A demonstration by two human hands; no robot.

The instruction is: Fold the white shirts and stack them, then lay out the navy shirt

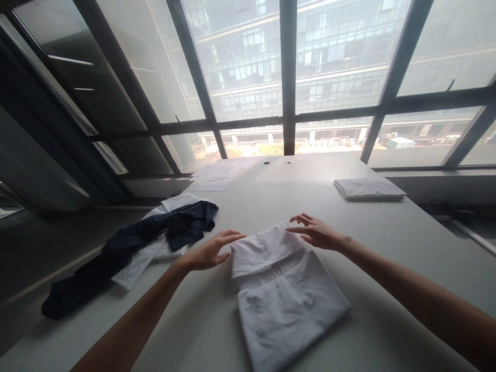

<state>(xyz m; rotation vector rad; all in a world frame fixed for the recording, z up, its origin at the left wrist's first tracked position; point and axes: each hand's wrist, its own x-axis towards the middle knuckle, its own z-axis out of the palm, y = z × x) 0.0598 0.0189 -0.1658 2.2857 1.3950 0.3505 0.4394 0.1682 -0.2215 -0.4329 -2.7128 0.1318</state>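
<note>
A white garment [287,305], folded into a rough rectangle, lies on the white table in front of me; it looks like a shirt. Its far end is folded over, and a narrow gap shows a lower layer between the folds. At the far left corner of the cloth is my left hand [213,250], fingers stretched out and thumb apart. My right hand [312,231] hovers by the far right corner with its fingers spread and slightly bent. Neither hand grips the fabric; whether the fingertips touch it I cannot tell.
Dark navy clothing [155,232] lies over white clothing [139,263] at the table's left edge. A neatly folded white cloth [370,189] rests at the far right. Paper sheets [217,175] lie at the back left of the table [387,243]. Large windows [240,62] stand behind.
</note>
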